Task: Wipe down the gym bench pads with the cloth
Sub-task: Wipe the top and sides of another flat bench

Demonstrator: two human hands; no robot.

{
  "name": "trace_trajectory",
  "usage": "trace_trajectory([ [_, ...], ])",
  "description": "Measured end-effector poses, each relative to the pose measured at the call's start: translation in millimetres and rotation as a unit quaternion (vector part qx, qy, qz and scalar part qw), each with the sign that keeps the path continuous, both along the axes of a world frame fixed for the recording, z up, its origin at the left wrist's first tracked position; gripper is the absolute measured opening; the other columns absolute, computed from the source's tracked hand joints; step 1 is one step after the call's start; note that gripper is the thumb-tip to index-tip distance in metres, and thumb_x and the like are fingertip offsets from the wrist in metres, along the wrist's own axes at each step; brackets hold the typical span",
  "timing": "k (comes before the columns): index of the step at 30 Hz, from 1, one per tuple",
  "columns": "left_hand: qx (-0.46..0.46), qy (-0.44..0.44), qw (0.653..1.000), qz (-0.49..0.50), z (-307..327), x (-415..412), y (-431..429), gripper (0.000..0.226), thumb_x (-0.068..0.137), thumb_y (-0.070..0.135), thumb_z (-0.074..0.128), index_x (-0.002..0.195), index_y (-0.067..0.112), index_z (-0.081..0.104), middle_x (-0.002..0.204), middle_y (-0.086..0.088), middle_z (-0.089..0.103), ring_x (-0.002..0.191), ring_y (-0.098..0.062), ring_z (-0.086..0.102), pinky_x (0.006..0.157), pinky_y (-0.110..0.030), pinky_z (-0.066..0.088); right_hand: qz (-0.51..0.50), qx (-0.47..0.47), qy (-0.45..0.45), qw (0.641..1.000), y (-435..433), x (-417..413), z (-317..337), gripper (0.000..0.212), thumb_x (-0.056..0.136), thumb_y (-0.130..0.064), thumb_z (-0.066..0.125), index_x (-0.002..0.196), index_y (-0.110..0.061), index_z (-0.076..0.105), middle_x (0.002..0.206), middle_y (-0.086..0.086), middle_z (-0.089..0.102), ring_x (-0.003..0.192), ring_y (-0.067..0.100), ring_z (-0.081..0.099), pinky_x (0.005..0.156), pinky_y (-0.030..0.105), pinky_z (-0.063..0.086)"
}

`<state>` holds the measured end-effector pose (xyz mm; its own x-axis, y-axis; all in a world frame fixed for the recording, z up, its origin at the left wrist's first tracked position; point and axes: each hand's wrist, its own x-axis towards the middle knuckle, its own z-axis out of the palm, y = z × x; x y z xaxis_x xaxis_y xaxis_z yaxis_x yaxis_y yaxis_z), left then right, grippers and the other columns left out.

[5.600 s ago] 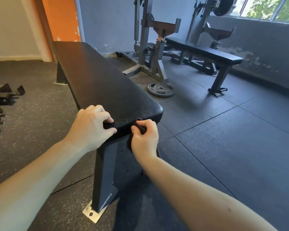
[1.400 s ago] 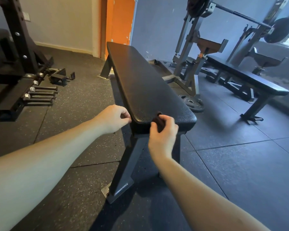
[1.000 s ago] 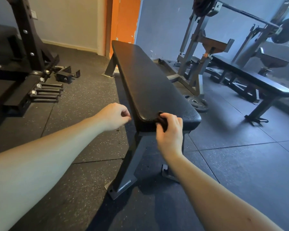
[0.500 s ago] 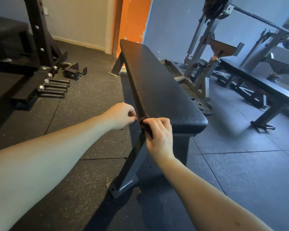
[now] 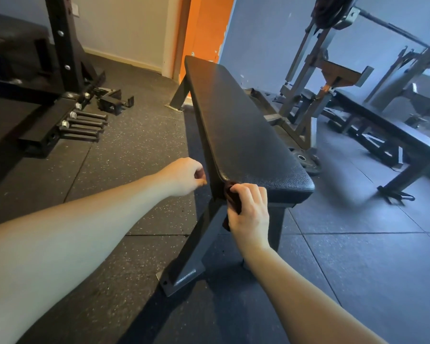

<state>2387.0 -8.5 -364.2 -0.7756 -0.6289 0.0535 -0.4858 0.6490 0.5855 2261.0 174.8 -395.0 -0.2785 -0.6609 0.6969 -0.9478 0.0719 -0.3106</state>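
Nothing legible anywhere in view — no label, brand, number or sign can be read.

The cloth [image 5: 233, 202] is mostly hidden inside the right grip [image 5: 250, 214]; the second bench [image 5: 407, 142] is blurred and cut off.

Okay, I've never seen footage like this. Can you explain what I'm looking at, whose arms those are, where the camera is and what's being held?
There is no machine here. These are a person's two bare arms, filmed by one wide-angle camera worn on their head, looking forward and down. The right hand grips a dark cloth against the near left corner of a black bench pad. The left hand is curled beside the pad's edge and holds nothing visible. A weight plate lies on the floor beyond.
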Motion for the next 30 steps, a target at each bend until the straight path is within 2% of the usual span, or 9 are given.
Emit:
trace_trajectory([
  [6,0.006,-0.070,0.997,-0.044,-13,3,1,0.015,0.093,0.029,0.070,0.079,0.027,0.065,0.081,0.006,0.066,0.080,-0.017,0.063,0.069,-0.029,0.045,-0.046,0.073,-0.034,0.996,16,-8,-16,0.038,0.078,0.000,0.077,0.111,-0.017,0.066,0.109,-0.006,0.062,0.104,0.017,0.051,0.075,0.034,0.054],
  [10,0.050,-0.179,0.976,-0.117,-16,6,5,0.013,0.089,0.035,0.072,0.091,0.022,0.074,0.088,0.001,0.073,0.077,-0.017,0.066,0.073,-0.036,0.054,-0.070,0.119,-0.214,0.967,31,2,-21,0.034,0.087,-0.010,0.074,0.114,-0.026,0.061,0.108,-0.015,0.056,0.103,0.009,0.056,0.083,0.027,0.050],
  [13,0.107,-0.267,0.944,-0.159,-20,4,12,0.022,0.085,0.047,0.075,0.097,0.029,0.073,0.093,-0.002,0.076,0.078,-0.019,0.068,0.074,-0.036,0.056,-0.053,0.123,-0.414,0.900,35,13,-21,0.035,0.088,-0.017,0.079,0.110,-0.031,0.057,0.107,-0.014,0.063,0.098,0.003,0.061,0.079,0.017,0.049],
  [16,0.187,-0.284,0.925,-0.172,-29,0,20,0.039,0.087,0.044,0.076,0.119,0.023,0.069,0.107,0.001,0.073,0.096,-0.017,0.069,0.079,-0.029,0.056,-0.038,0.150,-0.529,0.834,35,20,-25,0.041,0.083,-0.016,0.084,0.112,-0.027,0.058,0.109,-0.006,0.067,0.100,0.009,0.066,0.092,0.031,0.057],
  [18,0.272,-0.264,0.912,-0.158,-39,0,23,0.042,0.088,0.038,0.077,0.124,0.018,0.068,0.110,0.001,0.072,0.102,-0.018,0.068,0.082,-0.028,0.055,-0.023,0.169,-0.604,0.778,32,25,-27,0.041,0.084,-0.014,0.084,0.115,-0.026,0.059,0.111,0.000,0.070,0.100,0.017,0.070,0.094,0.040,0.059],
  [22,0.414,-0.220,0.874,-0.129,-64,6,24,0.021,0.091,0.026,0.075,0.108,0.016,0.069,0.104,-0.004,0.071,0.098,-0.018,0.063,0.080,-0.029,0.048,-0.014,0.168,-0.689,0.705,26,36,-35,0.043,0.086,-0.008,0.081,0.120,-0.021,0.059,0.112,0.003,0.072,0.099,0.022,0.072,0.087,0.042,0.062],
  [25,0.485,-0.194,0.844,-0.121,-85,12,27,0.021,0.088,0.026,0.077,0.105,0.015,0.071,0.100,-0.005,0.069,0.092,-0.018,0.063,0.081,-0.031,0.046,-0.038,0.153,-0.733,0.662,21,40,-43,0.048,0.087,-0.006,0.079,0.127,-0.020,0.055,0.117,0.004,0.068,0.104,0.026,0.070,0.091,0.048,0.060],
  [27,0.510,-0.199,0.827,-0.126,-99,14,27,0.014,0.089,0.025,0.076,0.100,0.016,0.072,0.093,-0.003,0.068,0.086,-0.017,0.062,0.078,-0.030,0.046,-0.053,0.154,-0.748,0.644,16,39,-51,0.052,0.087,-0.009,0.079,0.132,-0.019,0.055,0.119,0.004,0.068,0.104,0.026,0.070,0.087,0.048,0.061],
  [30,0.507,-0.185,0.835,-0.107,-112,12,30,0.010,0.091,0.020,0.074,0.081,0.020,0.069,0.082,0.000,0.064,0.079,-0.014,0.058,0.072,-0.027,0.044,-0.070,0.152,-0.777,0.606,11,39,-56,0.045,0.091,-0.012,0.075,0.132,-0.019,0.056,0.120,0.008,0.069,0.099,0.026,0.071,0.073,0.043,0.063],
])
